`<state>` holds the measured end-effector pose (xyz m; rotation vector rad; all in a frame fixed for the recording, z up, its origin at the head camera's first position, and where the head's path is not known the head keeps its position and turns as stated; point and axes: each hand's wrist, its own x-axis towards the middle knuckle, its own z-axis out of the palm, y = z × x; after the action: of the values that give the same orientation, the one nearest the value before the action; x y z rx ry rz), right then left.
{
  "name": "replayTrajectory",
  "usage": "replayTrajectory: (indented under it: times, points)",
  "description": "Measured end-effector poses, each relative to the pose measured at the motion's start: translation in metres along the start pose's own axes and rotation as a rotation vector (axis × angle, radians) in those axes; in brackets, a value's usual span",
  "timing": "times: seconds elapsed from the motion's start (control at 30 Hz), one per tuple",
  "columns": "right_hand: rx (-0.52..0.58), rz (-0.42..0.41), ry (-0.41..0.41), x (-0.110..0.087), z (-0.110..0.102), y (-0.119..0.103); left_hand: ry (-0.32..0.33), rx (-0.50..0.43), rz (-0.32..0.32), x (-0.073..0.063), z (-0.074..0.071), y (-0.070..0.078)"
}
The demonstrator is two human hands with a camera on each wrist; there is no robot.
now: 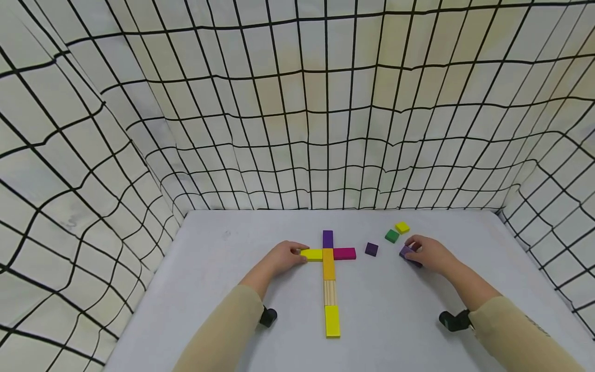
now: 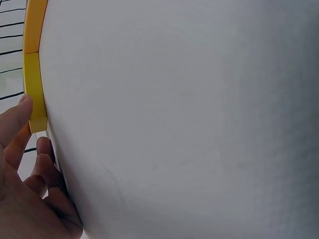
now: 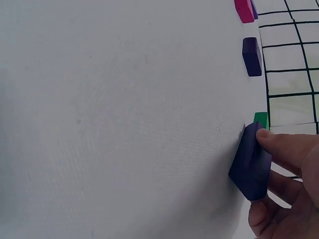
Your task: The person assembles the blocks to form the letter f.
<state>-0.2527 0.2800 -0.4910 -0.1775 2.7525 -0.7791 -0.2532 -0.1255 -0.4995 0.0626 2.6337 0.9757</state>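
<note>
My left hand [image 1: 284, 257] pinches the outer end of a yellow block [image 1: 312, 254], thumb on the near side and fingers beyond it. This block forms the left arm of a flat cross of blocks and meets an orange block [image 1: 328, 264]. A purple block [image 1: 327, 238] tops the cross, with a magenta block [image 1: 345, 253] as its right arm. Below the orange come a plain wood-coloured block [image 1: 329, 293] and a yellow block [image 1: 332, 321]. To the right, my right hand [image 1: 431, 253] grips a long purple block [image 3: 249, 164] between thumb and fingers, tilted in the right wrist view.
Between the cross and my right hand lies a small purple block [image 1: 371, 249]. A green block [image 1: 392, 236] and a small yellow block [image 1: 402, 227] sit just beyond that hand. Black netting [image 1: 325, 129] over pale walls surrounds the white table [image 1: 223, 279] at the back and sides.
</note>
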Motion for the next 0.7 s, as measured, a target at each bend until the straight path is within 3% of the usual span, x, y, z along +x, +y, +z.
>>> replayTrajectory:
  times: [0.7]
  points:
    - [0.072,-0.012,0.080,-0.0027,-0.0002,-0.0024,0.016,0.015,0.027,0.0014,0.0009,-0.0046]
